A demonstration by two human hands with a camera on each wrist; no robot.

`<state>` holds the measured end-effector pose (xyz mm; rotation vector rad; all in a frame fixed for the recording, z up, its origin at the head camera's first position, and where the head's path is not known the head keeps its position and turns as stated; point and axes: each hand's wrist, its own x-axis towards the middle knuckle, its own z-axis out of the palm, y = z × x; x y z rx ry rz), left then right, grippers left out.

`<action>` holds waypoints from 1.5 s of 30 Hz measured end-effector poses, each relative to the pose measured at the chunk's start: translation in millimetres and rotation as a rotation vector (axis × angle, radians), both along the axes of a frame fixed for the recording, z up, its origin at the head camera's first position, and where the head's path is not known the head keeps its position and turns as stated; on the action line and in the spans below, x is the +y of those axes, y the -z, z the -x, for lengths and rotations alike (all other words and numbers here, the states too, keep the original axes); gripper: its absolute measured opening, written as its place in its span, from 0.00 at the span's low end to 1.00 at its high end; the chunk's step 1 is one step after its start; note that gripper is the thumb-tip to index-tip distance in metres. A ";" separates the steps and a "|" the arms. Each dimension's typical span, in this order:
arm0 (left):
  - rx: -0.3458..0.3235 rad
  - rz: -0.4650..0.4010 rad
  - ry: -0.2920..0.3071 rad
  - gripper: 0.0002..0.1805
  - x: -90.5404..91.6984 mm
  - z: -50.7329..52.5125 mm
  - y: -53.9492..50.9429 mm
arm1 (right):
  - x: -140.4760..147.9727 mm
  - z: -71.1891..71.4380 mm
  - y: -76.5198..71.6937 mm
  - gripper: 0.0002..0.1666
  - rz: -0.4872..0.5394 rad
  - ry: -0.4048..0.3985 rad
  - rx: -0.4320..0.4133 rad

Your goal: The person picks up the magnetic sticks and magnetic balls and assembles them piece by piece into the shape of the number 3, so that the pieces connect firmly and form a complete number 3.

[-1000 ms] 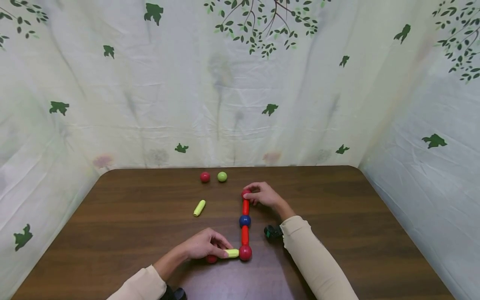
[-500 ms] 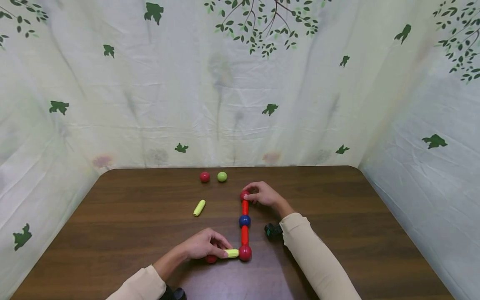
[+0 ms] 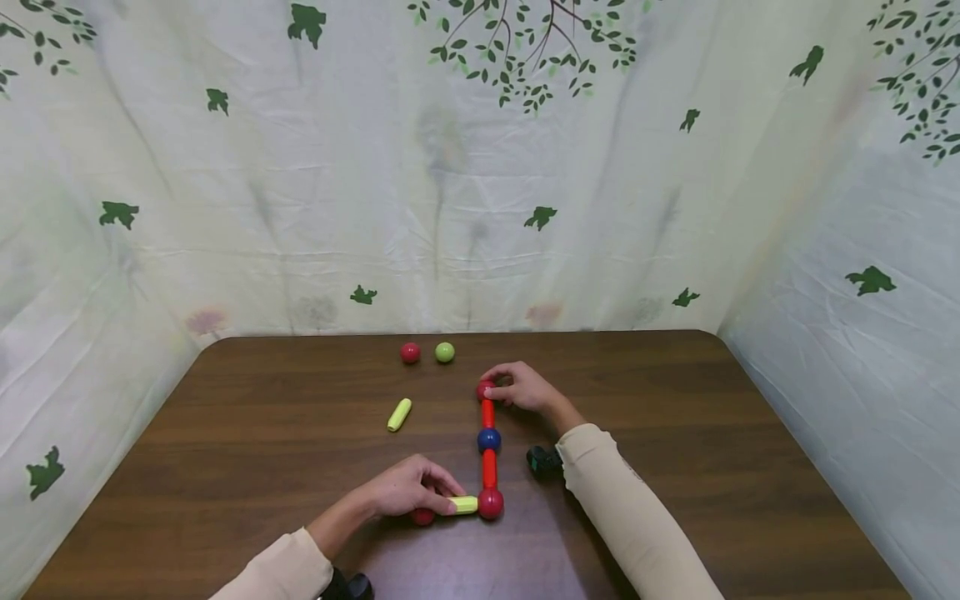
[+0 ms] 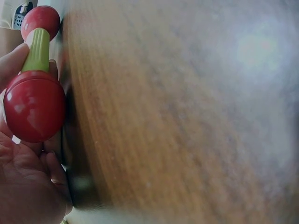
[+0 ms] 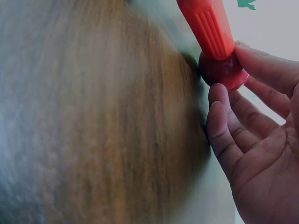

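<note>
Ball-and-rod toy chain [image 3: 489,471], lower centre of the frame, held near both ends.
Left grip [image 3: 408,487] pinches the yellow-green ribbed rod [image 3: 467,505]; right grip [image 3: 522,387] pinches the far red ball [image 3: 482,390]. I'd move both together, gently, along the surface [image 3: 225,450] (a joint could slip).

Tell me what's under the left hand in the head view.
A yellow rod and a red ball, both partly covered by the left hand. The rod's left part and the ball's top are hidden there.
</note>
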<state>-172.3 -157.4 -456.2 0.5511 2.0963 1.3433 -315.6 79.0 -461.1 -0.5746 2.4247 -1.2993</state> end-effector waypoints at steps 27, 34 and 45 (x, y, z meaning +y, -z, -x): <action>0.012 -0.003 0.006 0.10 0.6 0.4 1.3 | 3.4 -2.7 3.1 0.17 0.052 0.044 -0.016; 0.019 -0.007 0.002 0.10 -0.3 -0.6 1.1 | 6.7 -3.3 0.6 0.19 0.074 0.044 -0.022; 0.034 -0.007 -0.003 0.09 0.0 -0.3 2.4 | 19.6 -6.6 -7.7 0.21 0.087 0.055 -0.041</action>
